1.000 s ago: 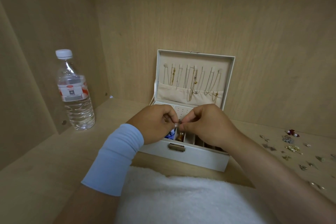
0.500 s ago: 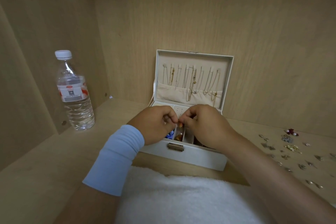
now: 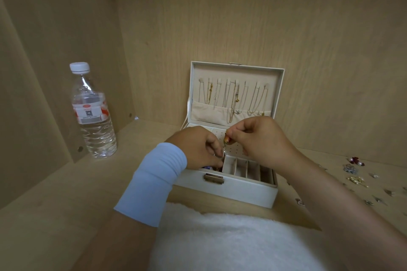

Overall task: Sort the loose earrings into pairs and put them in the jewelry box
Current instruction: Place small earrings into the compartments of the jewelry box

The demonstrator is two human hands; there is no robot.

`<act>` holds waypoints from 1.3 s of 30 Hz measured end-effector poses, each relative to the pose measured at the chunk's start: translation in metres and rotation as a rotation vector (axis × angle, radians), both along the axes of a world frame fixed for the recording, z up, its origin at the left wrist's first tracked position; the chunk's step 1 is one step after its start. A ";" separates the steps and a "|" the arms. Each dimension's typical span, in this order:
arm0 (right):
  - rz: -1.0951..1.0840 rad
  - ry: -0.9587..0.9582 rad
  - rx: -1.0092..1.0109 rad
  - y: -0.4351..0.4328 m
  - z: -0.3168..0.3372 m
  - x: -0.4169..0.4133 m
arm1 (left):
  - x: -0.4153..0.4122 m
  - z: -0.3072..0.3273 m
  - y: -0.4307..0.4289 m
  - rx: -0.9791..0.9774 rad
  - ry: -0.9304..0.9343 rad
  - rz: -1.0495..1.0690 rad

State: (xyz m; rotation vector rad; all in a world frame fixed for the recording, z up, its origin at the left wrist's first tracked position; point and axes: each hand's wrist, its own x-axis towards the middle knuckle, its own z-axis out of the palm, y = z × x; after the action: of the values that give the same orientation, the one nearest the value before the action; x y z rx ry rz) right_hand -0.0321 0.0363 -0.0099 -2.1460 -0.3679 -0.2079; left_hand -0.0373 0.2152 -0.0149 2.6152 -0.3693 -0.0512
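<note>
Fingers (image 3: 234,134) of right hand (image 3: 262,138) pinch earring (image 3: 226,139) top above open jewelry box (image 3: 231,192). Earring dangles to left hand (image 3: 196,147), whose curled fingertips seemingly pinch its lower end. Loose earrings (image 3: 356,179) on worktop (image 3: 55,204), right.

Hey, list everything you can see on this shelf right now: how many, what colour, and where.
jewelry box: one, white, lid open, centre of the wooden shelf
necklaces: several, gold and silver, hanging inside the lid
water bottle: one, clear with a white cap, upright at the left
loose earrings: many, too small to count, mixed colours, scattered right of the box
fluffy cloth: one, white, in front of the box
dangling earring: one, orange bead at the top, held over the box
wristband: one, light blue, on the left forearm
left hand: fingers curled on the dangling earring's lower end
right hand: pinches the earring's top
</note>
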 end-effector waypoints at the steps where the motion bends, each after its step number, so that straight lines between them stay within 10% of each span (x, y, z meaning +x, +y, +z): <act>1: 0.008 0.002 -0.004 0.000 0.002 -0.002 | 0.000 0.000 0.001 -0.013 -0.013 0.002; 30: 0.063 0.071 -0.079 0.004 0.000 -0.008 | -0.005 0.006 0.003 0.025 -0.063 -0.017; 39: 0.034 0.037 0.173 0.002 0.013 -0.012 | -0.001 -0.004 0.001 -0.074 -0.057 0.001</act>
State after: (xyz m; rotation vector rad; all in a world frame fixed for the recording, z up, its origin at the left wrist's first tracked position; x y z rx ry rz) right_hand -0.0441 0.0385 0.0036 -1.9689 -0.3517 -0.1744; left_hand -0.0384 0.2161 -0.0189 2.5476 -0.3823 0.0375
